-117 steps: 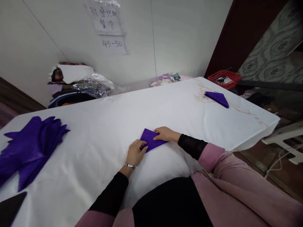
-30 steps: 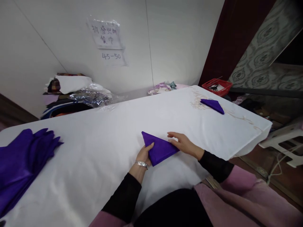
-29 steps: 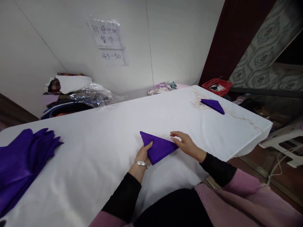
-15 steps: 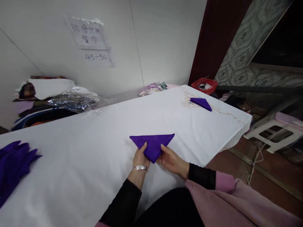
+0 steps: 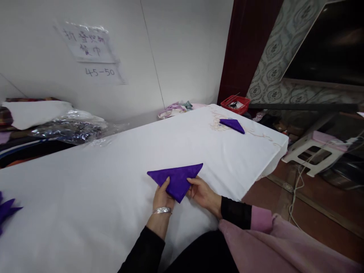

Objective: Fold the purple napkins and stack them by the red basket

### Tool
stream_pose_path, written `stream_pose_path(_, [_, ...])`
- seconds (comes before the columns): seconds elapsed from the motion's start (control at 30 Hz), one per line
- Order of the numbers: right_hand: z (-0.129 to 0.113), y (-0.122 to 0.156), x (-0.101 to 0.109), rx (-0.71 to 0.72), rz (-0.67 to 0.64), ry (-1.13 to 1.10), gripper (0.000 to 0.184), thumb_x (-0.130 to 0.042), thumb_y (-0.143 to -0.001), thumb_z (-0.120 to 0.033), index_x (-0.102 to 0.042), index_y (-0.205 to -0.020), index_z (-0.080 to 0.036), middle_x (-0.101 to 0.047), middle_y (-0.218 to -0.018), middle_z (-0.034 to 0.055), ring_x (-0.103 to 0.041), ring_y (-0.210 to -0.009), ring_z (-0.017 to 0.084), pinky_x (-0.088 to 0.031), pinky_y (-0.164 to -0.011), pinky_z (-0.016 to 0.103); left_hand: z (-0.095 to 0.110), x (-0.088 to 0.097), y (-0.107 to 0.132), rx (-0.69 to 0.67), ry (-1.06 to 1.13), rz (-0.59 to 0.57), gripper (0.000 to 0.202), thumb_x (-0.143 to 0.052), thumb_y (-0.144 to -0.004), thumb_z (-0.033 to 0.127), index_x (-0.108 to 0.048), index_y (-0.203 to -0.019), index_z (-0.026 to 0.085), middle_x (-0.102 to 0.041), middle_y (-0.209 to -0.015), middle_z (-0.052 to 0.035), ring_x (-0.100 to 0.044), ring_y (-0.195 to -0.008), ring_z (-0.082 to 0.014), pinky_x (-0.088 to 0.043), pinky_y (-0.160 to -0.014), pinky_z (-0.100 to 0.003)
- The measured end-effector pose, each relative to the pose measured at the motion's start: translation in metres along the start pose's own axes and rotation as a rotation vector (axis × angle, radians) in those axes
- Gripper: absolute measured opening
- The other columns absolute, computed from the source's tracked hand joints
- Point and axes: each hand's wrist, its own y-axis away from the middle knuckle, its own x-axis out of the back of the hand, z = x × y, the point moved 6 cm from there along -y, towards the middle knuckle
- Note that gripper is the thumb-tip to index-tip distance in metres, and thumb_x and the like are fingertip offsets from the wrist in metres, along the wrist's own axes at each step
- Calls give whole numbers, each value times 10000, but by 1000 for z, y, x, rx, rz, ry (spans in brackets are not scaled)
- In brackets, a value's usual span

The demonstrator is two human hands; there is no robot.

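A purple cloth napkin (image 5: pixel 178 182), folded into a triangle, is held between my two hands with its long edge away from me and its point toward me. My left hand (image 5: pixel 164 197) grips its left lower side, thumb on top and the other fingers mostly hidden beneath. On the right lower side, my right hand (image 5: pixel 200 192) pinches the cloth with the thumb above. Another folded purple napkin (image 5: pixel 232 125) lies near the far right end of the white-covered table (image 5: pixel 119 197). Part of a heap of purple cloth (image 5: pixel 8 210) shows at the left edge.
Piled fabrics (image 5: pixel 34 117) and clear plastic wrap (image 5: pixel 76 125) lie along the wall at the left. A red basket (image 5: pixel 235 105) stands beyond the table's far end. Right of the table are a stool (image 5: pixel 315 149) and a loose cable (image 5: pixel 297 189) on the floor.
The view has turned right, so the scene shifts left and less of the purple heap shows. The held napkin has tilted slightly, its right corner now higher. Both hands keep their grip.
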Motion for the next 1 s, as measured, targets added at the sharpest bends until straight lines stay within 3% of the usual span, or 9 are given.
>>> stream_pose_path(0.3, [3,-4,3,-116,-24,16,330,-729,-671,-195,-604,-974,-157,-698,-789,28,-648,-664,149,-515,-666,289,0,-1,-3,27,-109,-5,326,-610,-771,120,-618,-1086,205,-733,-897,-60,-688,-876,-220,-545,-855,-383])
stream_pose_path(0.5, [-20,-16,16,-83,-23,59,267,-716,-635,-113,-617,-882,-135,-689,-719,22,-639,-616,135,-510,-614,253,-7,-5,-13,70,-134,-103,203,-578,-795,116,-642,-973,190,-727,-905,-57,-689,-856,-181,-551,-837,-319])
stream_pose_path(0.67, [-86,-33,37,103,66,65,211,-652,-696,-100,-615,-900,-139,-708,-792,40,-665,-706,150,-527,-716,274,-12,4,-21,98,-126,-109,138,-573,-782,89,-632,-870,177,-720,-924,-80,-698,-827,-177,-558,-817,-304])
stream_pose_path(0.77, [-145,-50,49,272,149,91,248,-618,-704,-80,-605,-937,-165,-709,-815,31,-668,-740,164,-546,-730,305,-14,7,-22,68,-157,-141,187,-599,-743,58,-634,-894,163,-722,-929,-94,-695,-859,-199,-541,-871,-339])
stream_pose_path(0.87, [-210,-70,64,481,314,99,277,-581,-703,-48,-600,-941,-187,-705,-804,21,-664,-733,160,-556,-716,304,-17,8,-22,66,-191,-186,232,-662,-701,97,-638,-924,155,-720,-968,-102,-679,-925,-230,-497,-949,-385])
stream_pose_path(1.0, [-283,-102,87,615,390,103,236,-528,-753,-72,-585,-944,-196,-695,-856,20,-652,-759,128,-544,-724,263,-22,12,-23,92,-247,-227,334,-785,-589,220,-663,-898,181,-718,-1004,-101,-641,-1012,-281,-448,-1005,-415])
